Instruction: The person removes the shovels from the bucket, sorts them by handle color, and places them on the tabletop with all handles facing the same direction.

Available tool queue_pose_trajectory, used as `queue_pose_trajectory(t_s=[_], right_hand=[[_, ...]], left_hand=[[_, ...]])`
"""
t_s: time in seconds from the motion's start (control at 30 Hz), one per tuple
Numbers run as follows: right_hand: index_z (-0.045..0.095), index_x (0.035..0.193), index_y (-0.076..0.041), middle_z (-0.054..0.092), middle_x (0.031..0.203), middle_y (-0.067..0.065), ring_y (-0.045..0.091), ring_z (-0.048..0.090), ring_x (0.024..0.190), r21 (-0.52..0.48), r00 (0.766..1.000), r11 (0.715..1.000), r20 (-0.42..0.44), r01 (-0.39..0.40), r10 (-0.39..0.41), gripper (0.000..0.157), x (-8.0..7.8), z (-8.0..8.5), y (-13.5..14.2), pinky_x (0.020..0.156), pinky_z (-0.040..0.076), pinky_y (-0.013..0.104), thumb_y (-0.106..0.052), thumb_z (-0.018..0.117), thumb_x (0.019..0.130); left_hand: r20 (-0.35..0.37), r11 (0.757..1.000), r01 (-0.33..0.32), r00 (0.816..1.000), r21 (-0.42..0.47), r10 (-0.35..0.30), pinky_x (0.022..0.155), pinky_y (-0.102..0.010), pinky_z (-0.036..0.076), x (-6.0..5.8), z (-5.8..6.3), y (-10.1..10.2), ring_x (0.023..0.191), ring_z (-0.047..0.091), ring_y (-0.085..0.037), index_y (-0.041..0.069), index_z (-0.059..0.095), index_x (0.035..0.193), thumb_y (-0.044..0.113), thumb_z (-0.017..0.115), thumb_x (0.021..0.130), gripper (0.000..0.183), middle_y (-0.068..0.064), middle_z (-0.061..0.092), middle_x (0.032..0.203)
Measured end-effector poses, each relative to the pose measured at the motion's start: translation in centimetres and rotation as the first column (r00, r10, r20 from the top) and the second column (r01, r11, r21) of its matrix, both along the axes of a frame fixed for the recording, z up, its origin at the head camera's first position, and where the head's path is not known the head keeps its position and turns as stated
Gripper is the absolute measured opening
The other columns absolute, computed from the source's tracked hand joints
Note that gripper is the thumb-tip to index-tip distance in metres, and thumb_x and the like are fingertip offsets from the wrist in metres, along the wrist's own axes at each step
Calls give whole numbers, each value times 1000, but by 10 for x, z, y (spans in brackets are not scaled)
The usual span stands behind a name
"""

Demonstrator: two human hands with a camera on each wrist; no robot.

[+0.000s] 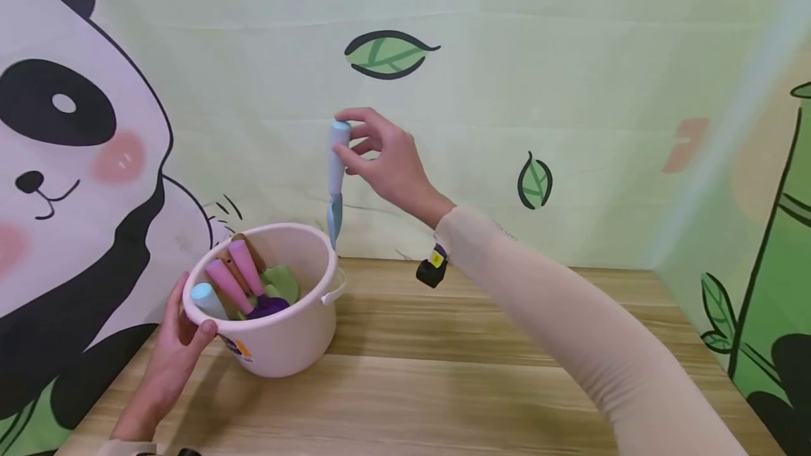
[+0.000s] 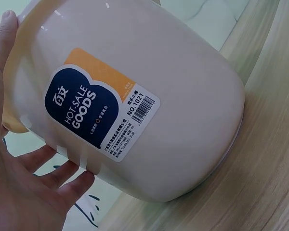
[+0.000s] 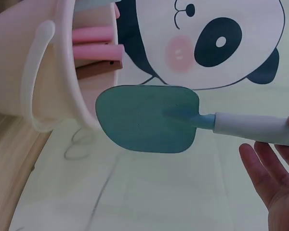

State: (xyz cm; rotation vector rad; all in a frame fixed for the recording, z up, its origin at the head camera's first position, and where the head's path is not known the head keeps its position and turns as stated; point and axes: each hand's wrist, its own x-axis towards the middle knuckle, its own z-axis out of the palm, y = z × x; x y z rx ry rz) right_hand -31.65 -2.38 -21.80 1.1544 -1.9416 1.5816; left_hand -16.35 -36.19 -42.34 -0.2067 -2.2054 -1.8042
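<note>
My right hand [image 1: 386, 153] pinches the pale handle of a blue spatula [image 1: 335, 213] near its top, blade pointing down beside the far right rim of a bucket. In the right wrist view the flat, rounded blue-green blade [image 3: 144, 120] faces the camera. My left hand [image 1: 171, 357] grips the pale pink bucket [image 1: 291, 343] at its near left side, thumb at the rim and fingers against the wall. Inside the bucket are pink handles [image 1: 228, 286], a purple piece [image 1: 269, 307], a green piece [image 1: 281, 281], a brown handle [image 1: 250, 253] and a pale blue-ended handle [image 1: 204, 295].
The bucket stands on a wood-grain table [image 1: 443, 385]. Its white carry handle [image 3: 36, 72] hangs down along the right side. Behind the table rises a pale green printed backdrop [image 1: 481, 104] with leaves and a large panda [image 1: 82, 160] on the left.
</note>
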Motion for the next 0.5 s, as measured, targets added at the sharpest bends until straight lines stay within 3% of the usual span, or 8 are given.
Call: queue_pose_trajectory(t_s=[0.27,0.5], right_hand=[[64,129,-8,74,104,8,18,71,88,-9,994,994,-30,105,-105,35,-9,-7,38,72,63,31,-11,74,95],[67,128,-10,75,102,7,17,71,88,-12,969,972,-75,234,-234,36,-17,-13,75,78,62,34,-14,77,94]], left_hand=[[27,1000,-14,1000,-20,15,96,-6,41,2,1,-2,148,27,-19,36,1,165,16,53,107,80,-15,7,171],[39,999,-27,999,-37,29,95,-6,41,2,2,-5,150,24,-24,36,0,165,19,52,108,79,-15,6,171]])
